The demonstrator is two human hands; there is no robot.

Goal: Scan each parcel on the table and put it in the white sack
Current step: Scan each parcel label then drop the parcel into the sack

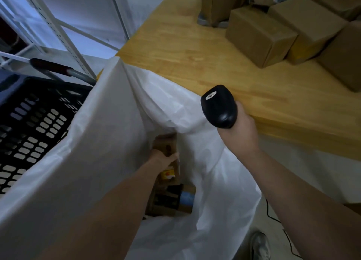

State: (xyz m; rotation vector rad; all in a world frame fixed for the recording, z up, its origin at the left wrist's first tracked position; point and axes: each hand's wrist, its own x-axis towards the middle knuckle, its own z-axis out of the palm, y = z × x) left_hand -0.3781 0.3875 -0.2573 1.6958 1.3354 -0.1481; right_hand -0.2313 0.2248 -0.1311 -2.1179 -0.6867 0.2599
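Parcel [166, 144] deep in white sack [97, 132], frame centre; left hand [162, 160] curled round its edge. Second parcel [172, 201] below, at 6 o'clock. Right hand [240, 130] clasps black scanner [218, 107] at 2 o'clock, by table [195, 54] edge.

Risks: limp sack wall may fold over mouth; dropped parcel may dent lower one; scanner may knock table edge.

Counts: two parcels visible in sack, others possibly hidden; at least five brown boxes [257, 36] on table at 1 o'clock, some cropped; one scanner; one sack; one black crate [33, 126] at 9 o'clock.
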